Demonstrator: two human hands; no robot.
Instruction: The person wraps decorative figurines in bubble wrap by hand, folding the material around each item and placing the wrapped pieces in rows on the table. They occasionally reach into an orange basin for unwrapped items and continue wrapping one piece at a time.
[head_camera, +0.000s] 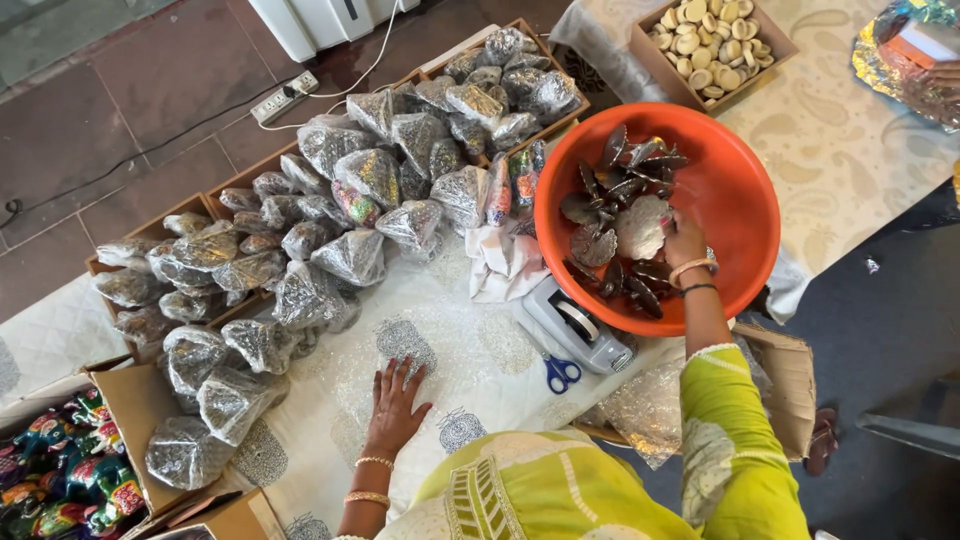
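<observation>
Right hand (684, 240) grip clamped on a round piece (641, 226) in the orange basin (745, 215); left hand (393, 405) flat, fingers apart.

The left hand (393, 405) is lying flat, palm down, fingers spread, its arm reaching straight forward. The right hand (684, 240) is stretching out farther ahead, arm extended, fingers curled downward.

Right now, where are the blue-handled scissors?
In the head view, the blue-handled scissors lie on the white printed cloth right of centre, just below the grey tape dispenser and the orange basin.
</observation>
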